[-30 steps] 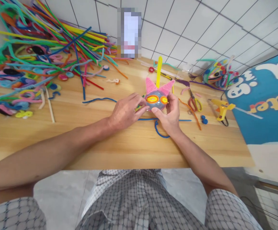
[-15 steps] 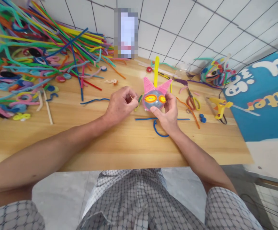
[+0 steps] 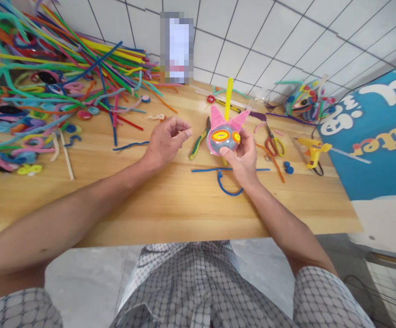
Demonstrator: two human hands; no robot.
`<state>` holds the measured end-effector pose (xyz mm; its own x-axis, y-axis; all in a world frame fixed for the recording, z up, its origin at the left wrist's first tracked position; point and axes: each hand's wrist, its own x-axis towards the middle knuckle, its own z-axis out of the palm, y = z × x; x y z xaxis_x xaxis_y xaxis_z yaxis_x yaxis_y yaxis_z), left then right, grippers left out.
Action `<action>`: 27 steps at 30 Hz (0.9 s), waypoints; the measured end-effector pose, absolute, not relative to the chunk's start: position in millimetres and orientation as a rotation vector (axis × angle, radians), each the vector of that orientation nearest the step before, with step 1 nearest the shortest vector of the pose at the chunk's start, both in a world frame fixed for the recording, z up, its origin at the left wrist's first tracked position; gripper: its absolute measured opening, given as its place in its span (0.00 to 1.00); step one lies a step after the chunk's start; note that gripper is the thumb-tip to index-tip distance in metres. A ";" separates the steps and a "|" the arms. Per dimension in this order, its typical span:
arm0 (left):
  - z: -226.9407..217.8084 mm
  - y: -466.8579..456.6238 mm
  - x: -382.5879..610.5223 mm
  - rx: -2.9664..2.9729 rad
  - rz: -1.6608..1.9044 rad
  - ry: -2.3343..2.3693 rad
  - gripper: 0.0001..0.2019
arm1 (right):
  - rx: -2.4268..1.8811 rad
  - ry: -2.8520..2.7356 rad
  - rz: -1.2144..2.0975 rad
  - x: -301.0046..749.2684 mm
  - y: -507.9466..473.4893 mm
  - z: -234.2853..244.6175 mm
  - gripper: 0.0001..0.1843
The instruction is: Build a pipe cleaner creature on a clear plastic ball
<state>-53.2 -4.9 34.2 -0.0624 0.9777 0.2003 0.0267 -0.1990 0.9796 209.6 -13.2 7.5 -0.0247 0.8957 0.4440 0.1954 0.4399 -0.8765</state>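
Observation:
My right hand [image 3: 245,158] is closed around a small craft face [image 3: 222,136]: a grey-blue ball with pink pipe-cleaner ears, orange and yellow ringed eyes and a yellow upright loop. It is held just above the wooden table [image 3: 184,209]. My left hand [image 3: 165,143] hovers a short way to the left of the craft, fingers curled with thumb against fingertips; whatever they pinch is too small to make out. Green-handled pliers [image 3: 196,146] lie on the table between the two hands. A blue pipe cleaner [image 3: 230,171] lies under my right wrist.
A big heap of coloured pipe cleaners [image 3: 64,68] covers the table's back left. Scissors [image 3: 276,145], a yellow glue gun [image 3: 312,149] and another pipe-cleaner craft [image 3: 305,104] lie to the right. A blue board [image 3: 372,132] leans at the right edge.
My left hand has let go of the craft and pulled back to the left, uncovering the pliers. My right hand has lifted the craft slightly and turned it.

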 end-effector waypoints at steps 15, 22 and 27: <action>42.8 -4.2 -54.4 1.096 1.223 1.107 0.16 | -1.038 -1.482 0.826 210.7 -6.7 5.3 0.51; 42.0 -11.9 -49.5 1.086 1.161 1.040 0.07 | -1.015 -1.434 0.907 213.8 -0.2 4.9 0.49; 44.1 -14.4 -45.9 0.993 1.123 1.014 0.04 | -1.035 -1.411 0.908 212.2 -2.9 8.3 0.48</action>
<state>-45.9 -14.4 44.1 0.1357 0.9830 -0.1233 -0.2224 0.1515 0.9631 212.2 -2.9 8.3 -0.0067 0.9463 0.3232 0.0984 0.3222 -0.9415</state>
